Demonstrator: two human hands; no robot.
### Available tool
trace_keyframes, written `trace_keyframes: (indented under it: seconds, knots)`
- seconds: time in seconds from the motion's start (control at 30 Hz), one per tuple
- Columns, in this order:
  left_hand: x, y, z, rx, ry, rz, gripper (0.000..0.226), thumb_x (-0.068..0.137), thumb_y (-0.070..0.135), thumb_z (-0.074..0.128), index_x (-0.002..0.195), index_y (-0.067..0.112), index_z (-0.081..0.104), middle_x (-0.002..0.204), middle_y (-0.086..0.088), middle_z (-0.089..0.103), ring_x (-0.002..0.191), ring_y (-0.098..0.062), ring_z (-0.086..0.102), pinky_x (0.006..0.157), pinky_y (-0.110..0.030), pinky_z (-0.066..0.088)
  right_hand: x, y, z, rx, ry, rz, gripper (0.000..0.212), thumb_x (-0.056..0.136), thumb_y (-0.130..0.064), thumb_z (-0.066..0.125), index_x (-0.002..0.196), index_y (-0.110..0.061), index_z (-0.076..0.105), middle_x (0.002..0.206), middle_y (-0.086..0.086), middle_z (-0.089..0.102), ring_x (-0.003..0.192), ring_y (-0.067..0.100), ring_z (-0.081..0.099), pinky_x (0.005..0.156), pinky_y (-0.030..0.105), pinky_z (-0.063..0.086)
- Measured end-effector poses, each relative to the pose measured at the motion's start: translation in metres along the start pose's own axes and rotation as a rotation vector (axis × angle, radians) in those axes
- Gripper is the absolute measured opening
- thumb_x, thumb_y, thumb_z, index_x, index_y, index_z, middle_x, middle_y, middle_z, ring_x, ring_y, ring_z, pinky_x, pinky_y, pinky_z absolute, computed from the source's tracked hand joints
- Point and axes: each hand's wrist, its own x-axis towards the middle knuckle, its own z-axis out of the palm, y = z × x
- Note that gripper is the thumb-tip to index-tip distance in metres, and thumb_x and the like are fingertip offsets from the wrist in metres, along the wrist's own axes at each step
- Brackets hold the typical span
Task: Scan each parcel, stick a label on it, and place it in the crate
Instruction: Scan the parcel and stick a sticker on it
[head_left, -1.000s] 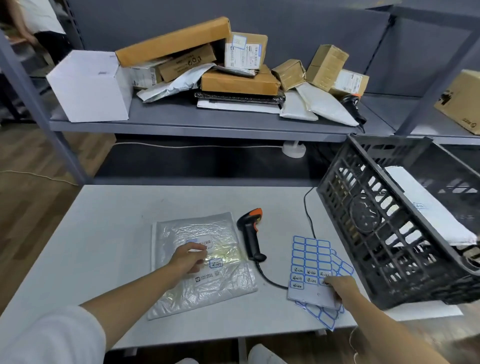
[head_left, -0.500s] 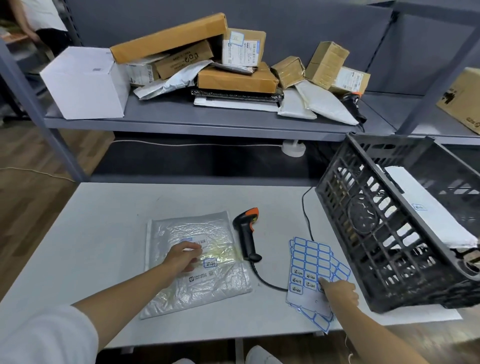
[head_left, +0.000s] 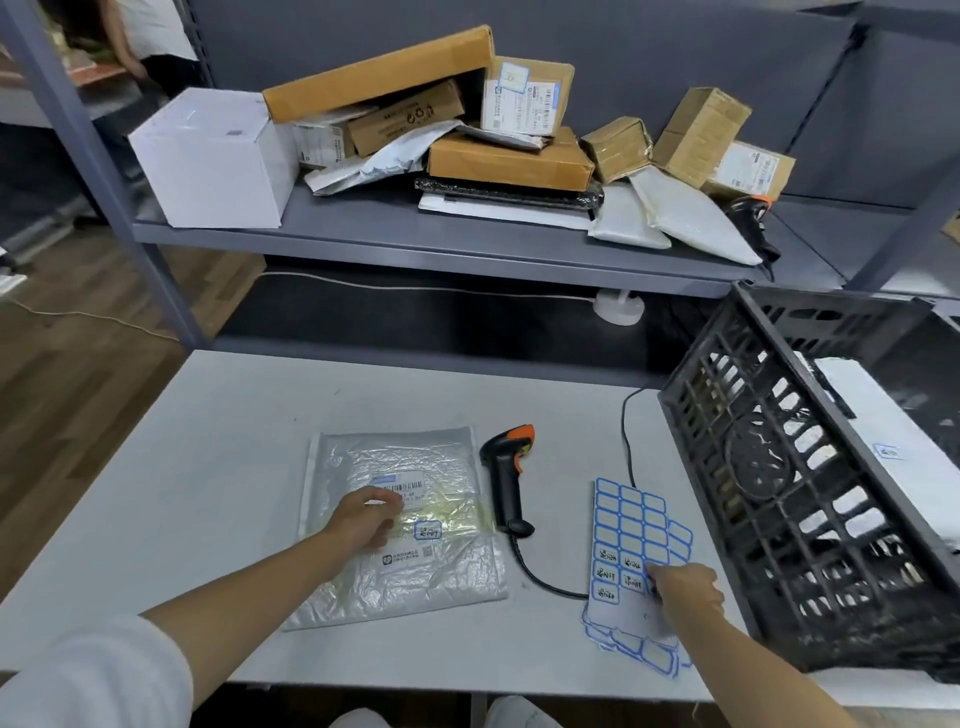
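Left hand (head_left: 363, 519) presses flat on the plastic mailer (head_left: 400, 525); right hand (head_left: 683, 592) fingers pinch at the label sheet (head_left: 628, 540) on the worktop (head_left: 208, 467).

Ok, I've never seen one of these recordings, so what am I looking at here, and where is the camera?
There is no machine: a person works with bare hands, filmed by a camera worn on the head, looking down. On the grey table lies a silvery plastic parcel that already carries a small blue-edged label. The left hand rests on it. Beside it lies a black and orange barcode scanner. The right hand is on a sheet of blue labels; whether its fingers pinch one is unclear. The black crate at the right holds a white parcel. More parcels are piled on the shelf behind.
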Motion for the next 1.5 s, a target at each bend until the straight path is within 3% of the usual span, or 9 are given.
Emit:
trace_keyframes:
  seconds: [0.23,0.37,0.53,0.63,0.87,1.2,1.33,1.43,1.5]
  knots:
    - [0.008,0.000,-0.004,0.026,0.092,0.005,0.007,0.089,0.010,0.063,0.084,0.015,0.063,0.077,-0.009,0.062,0.067,-0.018,0.054,0.060,-0.027,0.046,0.001,-0.023,0.002,0.138,0.116,-0.125,0.052,0.085,-0.005,0.065,0.129,0.008,0.042,0.132,0.033,0.044,0.125,0.045,0.040,0.103,0.048,0.036]
    - [0.016,0.003,-0.006,0.033,0.155,0.020,0.007,0.088,0.004,0.061,0.092,0.010,0.062,0.078,-0.010,0.061,0.065,-0.018,0.052,0.059,-0.027,0.042,-0.024,-0.055,0.015,0.220,0.201,-0.523,0.035,0.090,-0.004,0.056,0.124,0.004,0.051,0.122,0.024,0.055,0.115,0.038,0.048,0.096,0.044,0.041]
    - [0.021,-0.001,-0.011,0.217,0.239,0.132,0.017,0.088,0.006,0.056,0.105,0.010,0.059,0.102,-0.013,0.064,0.085,-0.026,0.057,0.074,-0.028,0.042,-0.080,-0.090,0.055,0.056,-0.099,-1.120,0.029,0.093,-0.012,0.050,0.122,-0.013,0.057,0.118,-0.002,0.055,0.112,0.012,0.046,0.093,0.021,0.035]
    - [0.025,-0.005,-0.021,0.380,0.308,0.220,0.027,0.089,0.007,0.056,0.116,0.007,0.056,0.118,-0.014,0.061,0.107,-0.031,0.057,0.090,-0.032,0.043,-0.107,-0.105,0.083,-0.136,-0.257,-1.313,0.027,0.093,-0.016,0.048,0.116,-0.015,0.062,0.112,-0.003,0.060,0.103,0.012,0.053,0.084,0.021,0.039]
    - [0.031,-0.003,-0.044,0.482,0.354,0.012,0.064,0.089,0.024,0.062,0.143,0.011,0.031,0.138,-0.021,0.043,0.125,-0.039,0.045,0.102,-0.042,0.041,-0.132,-0.103,0.138,-0.378,-0.415,-1.184,0.045,0.095,-0.020,0.047,0.139,-0.009,0.041,0.137,0.011,0.044,0.120,0.025,0.049,0.101,0.031,0.040]
    - [0.040,-0.010,-0.069,0.272,0.269,-0.147,0.081,0.081,0.030,0.073,0.140,-0.006,0.031,0.136,-0.021,0.047,0.117,-0.035,0.053,0.094,-0.036,0.048,-0.137,-0.098,0.156,-0.448,-0.485,-1.043,0.050,0.091,-0.019,0.053,0.139,-0.009,0.041,0.142,0.004,0.037,0.130,0.021,0.040,0.104,0.024,0.033]
    - [0.042,-0.013,-0.079,0.127,0.228,-0.099,0.077,0.077,0.021,0.079,0.138,-0.005,0.039,0.139,-0.021,0.047,0.123,-0.036,0.050,0.100,-0.040,0.044,-0.139,-0.101,0.155,-0.321,-0.525,-0.930,0.047,0.090,-0.019,0.056,0.135,-0.013,0.046,0.138,0.002,0.044,0.117,0.016,0.049,0.087,0.016,0.036]
    - [0.041,-0.014,-0.082,0.039,0.227,-0.059,0.058,0.079,0.011,0.075,0.127,-0.004,0.046,0.128,-0.021,0.054,0.104,-0.034,0.058,0.085,-0.039,0.048,-0.143,-0.102,0.153,-0.252,-0.561,-0.885,0.041,0.090,-0.018,0.058,0.130,-0.015,0.049,0.124,0.002,0.052,0.097,0.013,0.054,0.074,0.016,0.044]
    - [0.038,-0.013,-0.083,0.020,0.218,-0.032,0.046,0.083,0.008,0.071,0.121,-0.001,0.046,0.122,-0.020,0.056,0.094,-0.031,0.057,0.079,-0.037,0.048,-0.146,-0.103,0.149,-0.239,-0.558,-0.882,0.041,0.092,-0.020,0.057,0.132,-0.015,0.048,0.124,0.002,0.052,0.100,0.012,0.052,0.075,0.016,0.043]
